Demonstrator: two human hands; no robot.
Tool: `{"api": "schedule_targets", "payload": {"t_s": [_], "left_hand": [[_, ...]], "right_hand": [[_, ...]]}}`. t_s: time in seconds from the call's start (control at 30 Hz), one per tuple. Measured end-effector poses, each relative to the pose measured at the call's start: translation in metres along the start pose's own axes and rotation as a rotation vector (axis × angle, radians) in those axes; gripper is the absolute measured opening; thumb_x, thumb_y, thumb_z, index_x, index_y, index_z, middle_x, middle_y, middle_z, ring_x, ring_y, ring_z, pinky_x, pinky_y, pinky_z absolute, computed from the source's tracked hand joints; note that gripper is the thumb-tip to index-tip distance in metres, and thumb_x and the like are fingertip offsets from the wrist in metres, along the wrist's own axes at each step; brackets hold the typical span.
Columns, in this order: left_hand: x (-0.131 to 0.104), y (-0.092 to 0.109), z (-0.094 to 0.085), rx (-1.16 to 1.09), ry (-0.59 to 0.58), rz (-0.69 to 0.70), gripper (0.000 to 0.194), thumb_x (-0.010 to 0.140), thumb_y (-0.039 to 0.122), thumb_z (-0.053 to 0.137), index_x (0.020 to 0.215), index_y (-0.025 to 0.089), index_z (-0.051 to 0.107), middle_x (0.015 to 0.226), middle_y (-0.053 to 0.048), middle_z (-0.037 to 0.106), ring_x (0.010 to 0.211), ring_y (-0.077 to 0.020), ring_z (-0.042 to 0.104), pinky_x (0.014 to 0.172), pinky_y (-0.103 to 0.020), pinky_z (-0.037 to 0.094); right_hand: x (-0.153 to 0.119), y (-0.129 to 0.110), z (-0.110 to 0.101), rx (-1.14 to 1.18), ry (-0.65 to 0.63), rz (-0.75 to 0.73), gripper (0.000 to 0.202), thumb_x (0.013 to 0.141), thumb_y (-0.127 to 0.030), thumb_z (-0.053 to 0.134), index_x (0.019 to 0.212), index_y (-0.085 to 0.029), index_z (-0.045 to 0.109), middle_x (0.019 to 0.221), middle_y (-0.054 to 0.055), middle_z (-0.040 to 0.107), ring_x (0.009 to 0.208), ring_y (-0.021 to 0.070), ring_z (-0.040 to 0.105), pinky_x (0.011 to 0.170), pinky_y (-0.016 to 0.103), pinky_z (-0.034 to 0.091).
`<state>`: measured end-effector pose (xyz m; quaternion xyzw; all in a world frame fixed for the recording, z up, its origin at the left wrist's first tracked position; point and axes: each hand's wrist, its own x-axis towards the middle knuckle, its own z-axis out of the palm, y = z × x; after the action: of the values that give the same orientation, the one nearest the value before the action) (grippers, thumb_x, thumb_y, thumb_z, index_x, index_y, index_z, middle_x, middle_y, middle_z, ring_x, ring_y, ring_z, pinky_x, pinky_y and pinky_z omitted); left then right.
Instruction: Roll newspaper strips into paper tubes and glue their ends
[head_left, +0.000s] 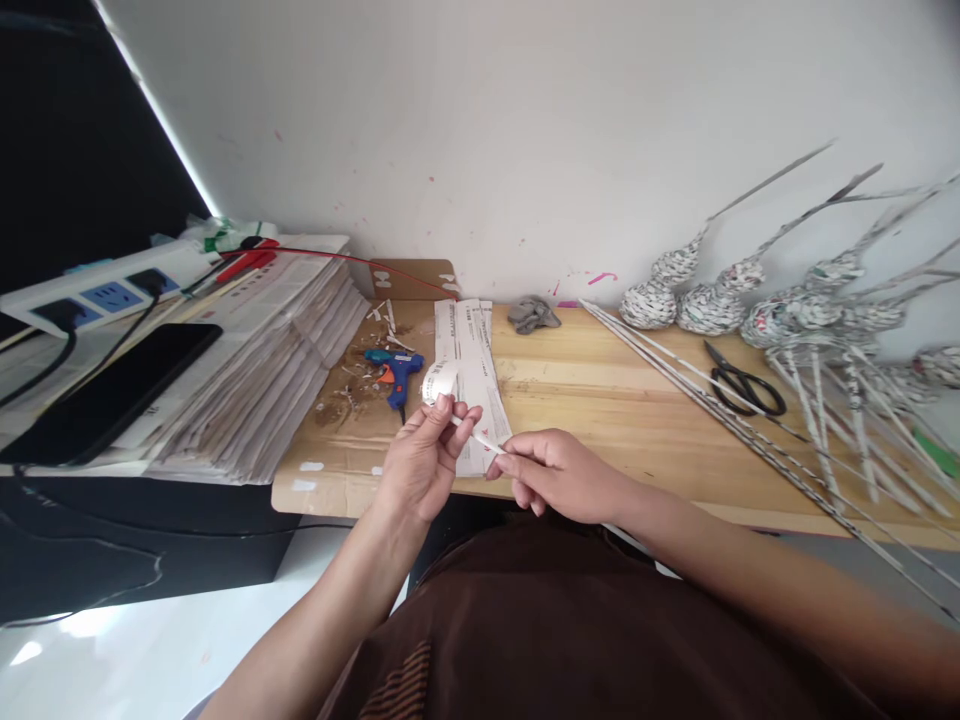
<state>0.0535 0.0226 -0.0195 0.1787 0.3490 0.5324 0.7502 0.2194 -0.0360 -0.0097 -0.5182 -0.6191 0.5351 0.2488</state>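
A thin rolled paper stick (480, 436) runs between my two hands, its upper left end opening into a loose flap of printed paper (441, 380). My left hand (426, 455) pinches the stick near that flap. Farther down the stick, my right hand (551, 470) closes its fingers and thumb on it. Behind my hands, flat printed paper strips (472, 345) lie on the wooden table (585, 400). A blue glue gun (401, 378) rests on cardboard just left of the strips.
Stacked newspapers (277, 370), a black phone (112, 390) and a power strip (112, 290) fill the left. A grey cloth (533, 315) lies by the wall. On the right are long paper sticks (705, 410), black scissors (742, 385) and several woven paper gourds (649, 305).
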Motion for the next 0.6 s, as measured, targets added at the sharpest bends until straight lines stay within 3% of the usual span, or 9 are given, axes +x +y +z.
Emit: {"api": "schedule_targets", "payload": {"t_s": [0.1, 0.2, 0.27, 0.4, 0.47, 0.6], "left_hand": [[0.0, -0.003, -0.002, -0.007, -0.006, -0.012, 0.007, 0.082, 0.011, 0.062, 0.076, 0.009, 0.064, 0.069, -0.005, 0.066, 0.073, -0.0148, 0.07, 0.063, -0.015, 0.058], [0.0, -0.005, -0.001, -0.016, -0.02, -0.014, 0.007, 0.082, 0.011, 0.062, 0.076, 0.009, 0.064, 0.068, -0.005, 0.066, 0.074, -0.0155, 0.071, 0.065, -0.016, 0.058], [-0.001, -0.006, 0.0, -0.014, -0.032, -0.016, 0.006, 0.081, 0.012, 0.063, 0.077, 0.009, 0.065, 0.07, -0.005, 0.067, 0.076, -0.0162, 0.071, 0.066, -0.017, 0.058], [-0.002, -0.007, -0.002, -0.004, -0.049, -0.038, 0.006, 0.08, 0.014, 0.065, 0.077, 0.008, 0.066, 0.072, -0.006, 0.068, 0.078, -0.0181, 0.071, 0.066, -0.017, 0.058], [-0.002, -0.009, -0.002, -0.005, -0.057, -0.044, 0.006, 0.079, 0.013, 0.066, 0.077, 0.008, 0.066, 0.072, -0.006, 0.068, 0.08, -0.0187, 0.071, 0.067, -0.017, 0.058], [-0.001, -0.013, -0.002, -0.011, -0.068, -0.049, 0.006, 0.077, 0.013, 0.069, 0.076, 0.009, 0.065, 0.073, -0.006, 0.069, 0.08, -0.0192, 0.071, 0.069, -0.019, 0.058]], "right_hand": [[0.002, 0.0, -0.001, 0.084, -0.06, 0.046, 0.037, 0.091, -0.048, 0.044, 0.093, -0.015, 0.062, 0.068, 0.001, 0.062, 0.049, 0.0086, 0.055, 0.047, 0.02, 0.04], [0.003, -0.003, 0.0, -0.058, 0.092, -0.072, 0.036, 0.089, -0.048, 0.049, 0.076, -0.016, 0.059, 0.067, 0.001, 0.062, 0.055, 0.0084, 0.056, 0.055, 0.02, 0.042], [0.004, -0.004, 0.0, -0.084, 0.107, -0.087, 0.038, 0.091, -0.048, 0.046, 0.074, -0.016, 0.058, 0.062, 0.0, 0.06, 0.054, 0.0082, 0.054, 0.056, 0.021, 0.041], [0.007, 0.003, -0.002, 0.2, -0.114, 0.072, 0.046, 0.093, -0.054, 0.036, 0.088, -0.015, 0.059, 0.056, -0.001, 0.055, 0.044, 0.0083, 0.05, 0.045, 0.02, 0.036], [0.009, 0.004, -0.003, 0.264, -0.144, 0.101, 0.046, 0.091, -0.056, 0.037, 0.09, -0.015, 0.058, 0.059, -0.001, 0.055, 0.045, 0.0085, 0.05, 0.043, 0.02, 0.034], [0.01, 0.0, -0.003, -0.005, 0.085, -0.058, 0.037, 0.089, -0.05, 0.048, 0.075, -0.016, 0.055, 0.063, 0.0, 0.058, 0.053, 0.0078, 0.051, 0.051, 0.02, 0.038]]}}
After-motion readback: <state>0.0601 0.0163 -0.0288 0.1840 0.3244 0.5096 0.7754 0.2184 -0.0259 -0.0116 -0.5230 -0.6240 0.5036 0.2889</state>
